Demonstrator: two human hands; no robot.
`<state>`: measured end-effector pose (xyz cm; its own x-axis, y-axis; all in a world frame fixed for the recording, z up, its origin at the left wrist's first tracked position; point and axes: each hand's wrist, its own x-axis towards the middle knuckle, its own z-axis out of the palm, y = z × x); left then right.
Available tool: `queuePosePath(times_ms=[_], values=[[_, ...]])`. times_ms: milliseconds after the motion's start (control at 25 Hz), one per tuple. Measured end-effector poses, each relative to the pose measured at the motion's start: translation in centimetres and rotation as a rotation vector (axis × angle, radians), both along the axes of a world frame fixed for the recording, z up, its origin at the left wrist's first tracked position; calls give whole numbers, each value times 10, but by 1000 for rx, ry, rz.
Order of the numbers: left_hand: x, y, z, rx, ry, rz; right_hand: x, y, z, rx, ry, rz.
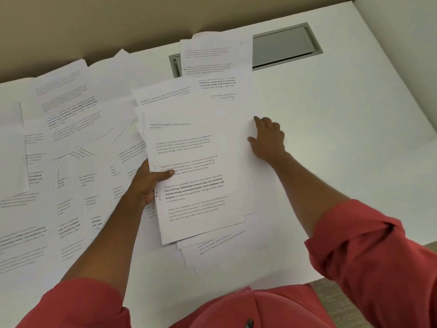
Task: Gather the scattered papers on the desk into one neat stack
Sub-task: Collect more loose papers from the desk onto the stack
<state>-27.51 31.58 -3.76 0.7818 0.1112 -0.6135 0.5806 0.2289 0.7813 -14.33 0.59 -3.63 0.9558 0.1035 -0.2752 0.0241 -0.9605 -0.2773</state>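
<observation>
Papers (71, 138) lie all over the left side of the white desk (343, 138), one on top of another and turned this way and that. They have short blocks of black print on them. In the middle of the desk is a stack (201, 162) of sheets. Its edges do not line up, and some sheets stick out at the top and at the bottom. The left hand (147, 181) grips the stack by its left edge, with the thumb (165, 175) on top and the fingers hidden under the sheets. The right hand (268, 140) is at the right edge of the stack, with bent fingers touching the paper. I cannot tell if it pinches the edge or only pushes it. At the back, a few papers cover part of a grey hatch (283, 46) set in the desk. Both arms have red sleeves (369, 252) rolled up.
</observation>
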Motion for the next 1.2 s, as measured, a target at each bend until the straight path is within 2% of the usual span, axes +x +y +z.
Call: queuePosePath(times_ms=[120, 200, 400, 560, 600, 680, 760, 840, 960, 1080, 1160, 1200], values=[[-4, -2, 6, -74, -4, 23, 2, -13, 3, -95, -21, 138], [-7, -3, 10, -100, 18, 64, -3, -16, 5, -98, -13, 145], [-12, -5, 18, -169, -5, 119, -28, -12, 5, -29, 103, -98], [-20, -12, 19, -307, 18, 274, -48, -8, 9, 445, 135, -441], [-22, -14, 19, -326, 19, 316, -53, -8, 13, 510, 117, -509], [-24, -18, 20, -345, 23, 370, -63, -12, 19, 427, 51, -561], [-27, -20, 24, -364, -3, 378, -73, -17, 21, 260, -69, -496], [-32, -19, 26, -369, 16, 351, -81, -19, 17, 329, -95, -389], [-43, -17, 29, -384, 36, 356, -94, -8, 19, 650, 311, -367], [-51, -6, 35, -359, 29, 328, -110, 14, 32, 818, 653, -391], [-58, 6, 44, -341, 12, 319, -122, 34, 32, 828, 764, -330], [-61, 13, 46, -312, 29, 312, -127, 44, 31, 799, 759, -292]])
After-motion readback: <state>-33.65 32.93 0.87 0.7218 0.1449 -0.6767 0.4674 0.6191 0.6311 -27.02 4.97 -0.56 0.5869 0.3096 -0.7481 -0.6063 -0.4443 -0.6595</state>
